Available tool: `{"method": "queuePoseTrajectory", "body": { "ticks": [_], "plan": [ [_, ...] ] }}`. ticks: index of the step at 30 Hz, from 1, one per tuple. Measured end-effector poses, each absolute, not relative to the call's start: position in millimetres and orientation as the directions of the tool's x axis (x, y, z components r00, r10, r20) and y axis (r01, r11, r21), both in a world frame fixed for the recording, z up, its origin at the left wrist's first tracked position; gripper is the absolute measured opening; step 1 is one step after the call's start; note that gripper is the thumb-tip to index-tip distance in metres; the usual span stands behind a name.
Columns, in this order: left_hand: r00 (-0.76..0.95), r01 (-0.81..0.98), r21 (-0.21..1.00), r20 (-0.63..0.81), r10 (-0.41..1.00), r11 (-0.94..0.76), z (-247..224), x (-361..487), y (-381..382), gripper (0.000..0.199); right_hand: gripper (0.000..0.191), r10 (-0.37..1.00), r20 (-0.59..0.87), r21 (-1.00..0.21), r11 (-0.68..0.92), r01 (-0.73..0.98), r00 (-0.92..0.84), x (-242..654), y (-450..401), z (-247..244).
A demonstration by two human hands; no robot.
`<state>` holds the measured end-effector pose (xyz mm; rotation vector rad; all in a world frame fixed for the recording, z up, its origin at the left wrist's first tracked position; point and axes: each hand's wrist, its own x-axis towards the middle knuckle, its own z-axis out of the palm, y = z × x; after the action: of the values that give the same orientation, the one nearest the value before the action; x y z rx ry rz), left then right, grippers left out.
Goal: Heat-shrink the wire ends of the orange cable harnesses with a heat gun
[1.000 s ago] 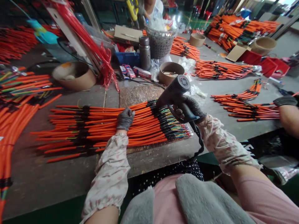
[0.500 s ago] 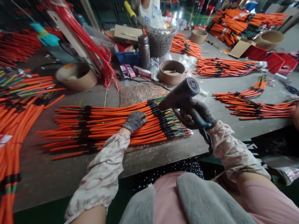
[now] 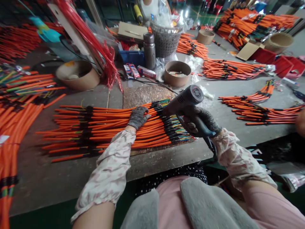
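Note:
In my right hand [image 3: 199, 119], which wears a dark glove, is a dark heat gun [image 3: 187, 100] held by its handle. Its nozzle points down and left, just over the black sleeves [image 3: 166, 125] on the cables. A wide row of orange cables [image 3: 114, 127] lies side by side in front of me, with thin coloured wires [image 3: 177, 127] fanning out at the right ends. My left hand [image 3: 138, 117], in a grey glove, rests on top of the cables left of the sleeves, fingers lying over them and thumb apart.
Under the cables' right part is a worn board [image 3: 145, 95]. Behind stand a cardboard ring [image 3: 177, 76], a flask [image 3: 149, 52] and a grey basket [image 3: 166, 39]. More orange cables [image 3: 233, 69] lie at right, others at left. A person [image 3: 152, 11] is across the table.
My left hand has shifted up and slightly right across the cables. The heat gun has dipped slightly, its nozzle still over the black sleeves. The view has shifted a little.

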<state>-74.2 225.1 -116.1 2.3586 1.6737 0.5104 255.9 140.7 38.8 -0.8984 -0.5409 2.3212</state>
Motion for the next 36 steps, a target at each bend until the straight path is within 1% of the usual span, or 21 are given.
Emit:
{"method": "queuePoseTrajectory", "body": {
  "ticks": [4,6,10,13,17,23,26,30,36],
  "plan": [
    [0.299,0.827,0.436,0.191,0.935,-0.354,-117.7,-77.3,228.1,0.015,0.031,0.667,-0.452,-0.571,-0.727,-0.382,-0.593,251.3,138.9,38.7],
    [0.281,0.823,0.442,0.228,0.932,-0.356,-118.2,-77.0,228.1,0.014,0.030,0.657,-0.452,-0.562,-0.735,-0.378,-0.604,250.1,137.3,38.9],
    [0.237,0.871,0.384,0.217,0.947,-0.307,-114.3,-72.2,227.8,0.017,0.029,0.618,-0.443,-0.537,-0.763,-0.360,-0.650,247.2,137.4,33.9],
    [0.211,0.904,0.339,0.176,0.961,-0.261,-107.4,-68.2,228.6,0.020,0.034,0.605,-0.429,-0.554,-0.762,-0.334,-0.670,244.8,140.2,30.2],
    [0.201,0.916,0.319,0.162,0.966,-0.244,-101.3,-66.3,228.9,0.024,0.037,0.604,-0.466,-0.533,-0.775,-0.340,-0.646,243.8,144.1,32.6],
    [0.183,0.895,0.371,0.201,0.962,-0.248,-105.5,-68.8,229.6,0.025,0.027,0.577,-0.471,-0.528,-0.790,-0.311,-0.667,238.8,147.5,37.4],
    [0.185,0.877,0.398,0.234,0.955,-0.267,-111.3,-70.0,231.7,0.033,0.031,0.582,-0.468,-0.511,-0.792,-0.333,-0.665,236.1,151.0,36.5],
    [0.163,0.852,0.442,0.286,0.944,-0.281,-121.1,-71.1,236.3,0.045,0.034,0.582,-0.504,-0.504,-0.798,-0.330,-0.638,238.8,156.7,38.4],
    [0.087,0.814,0.522,0.323,0.942,-0.254,-130.6,-73.0,243.3,0.048,0.019,0.635,-0.549,-0.529,-0.767,-0.363,-0.543,249.7,156.3,50.4]
  ]
}}
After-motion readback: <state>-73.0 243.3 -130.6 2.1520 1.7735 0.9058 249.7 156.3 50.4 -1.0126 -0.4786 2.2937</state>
